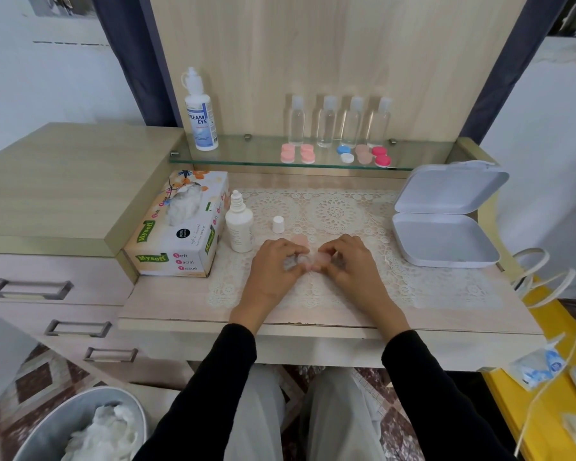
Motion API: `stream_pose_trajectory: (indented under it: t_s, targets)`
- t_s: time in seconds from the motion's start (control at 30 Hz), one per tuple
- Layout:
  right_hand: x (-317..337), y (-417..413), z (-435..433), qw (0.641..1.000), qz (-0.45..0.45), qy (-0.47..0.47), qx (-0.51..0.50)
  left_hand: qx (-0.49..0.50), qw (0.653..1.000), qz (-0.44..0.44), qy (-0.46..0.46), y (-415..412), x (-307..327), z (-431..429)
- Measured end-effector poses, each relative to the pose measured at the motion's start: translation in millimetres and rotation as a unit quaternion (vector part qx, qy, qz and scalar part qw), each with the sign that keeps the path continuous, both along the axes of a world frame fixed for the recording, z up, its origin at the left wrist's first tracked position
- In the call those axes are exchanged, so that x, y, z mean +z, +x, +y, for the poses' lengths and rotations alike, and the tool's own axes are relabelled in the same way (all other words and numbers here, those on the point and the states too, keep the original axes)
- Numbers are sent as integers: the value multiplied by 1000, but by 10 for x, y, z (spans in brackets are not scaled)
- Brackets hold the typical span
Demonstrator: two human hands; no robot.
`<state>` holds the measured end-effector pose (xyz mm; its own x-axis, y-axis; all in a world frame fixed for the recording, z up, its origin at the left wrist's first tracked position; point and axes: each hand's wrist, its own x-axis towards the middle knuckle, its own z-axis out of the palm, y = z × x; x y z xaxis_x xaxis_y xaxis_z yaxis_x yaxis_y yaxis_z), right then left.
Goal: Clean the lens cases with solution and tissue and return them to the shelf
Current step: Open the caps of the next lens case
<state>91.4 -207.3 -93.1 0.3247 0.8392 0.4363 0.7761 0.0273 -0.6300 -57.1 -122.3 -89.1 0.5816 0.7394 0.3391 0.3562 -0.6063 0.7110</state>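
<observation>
A pale pink lens case [313, 259] lies on the lace mat between my hands. My left hand [275, 269] pinches its left part, where something white shows under the fingers; tissue or cap, I cannot tell. My right hand [350, 264] pinches the right cup. A loose pink cap [300, 240] lies just behind the hands. The small white solution bottle [239, 224] stands uncapped, its cap [278, 224] beside it. The tissue box [180, 224] sits at the left. Several lens cases [308, 153] lie on the glass shelf [233, 154].
A large solution bottle [201, 114] and several clear travel bottles [326, 123] stand on the shelf. An open white box [446, 224] sits at the right. A bin [80, 424] with used tissue stands on the floor at lower left. Drawers [47, 294] are to the left.
</observation>
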Motion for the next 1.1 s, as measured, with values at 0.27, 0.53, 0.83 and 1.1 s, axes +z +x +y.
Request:
stream_pose_trajectory:
  t_s: [0.27, 0.53, 0.83, 1.1]
  targets:
    - [-33, 31, 19, 999, 12, -10, 33, -4, 1000, -3, -1, -9, 14, -15]
    - [-25, 23, 1, 999, 0, 5, 42, -5, 1000, -9, -5, -15, 31, -23]
    - [5, 8, -9, 999, 45, 15, -15, 8, 1000, 1, 3, -16, 25, -17]
    - [-20, 17, -3, 999, 47, 6, 16, 5, 1000, -2, 0, -16, 23, -18]
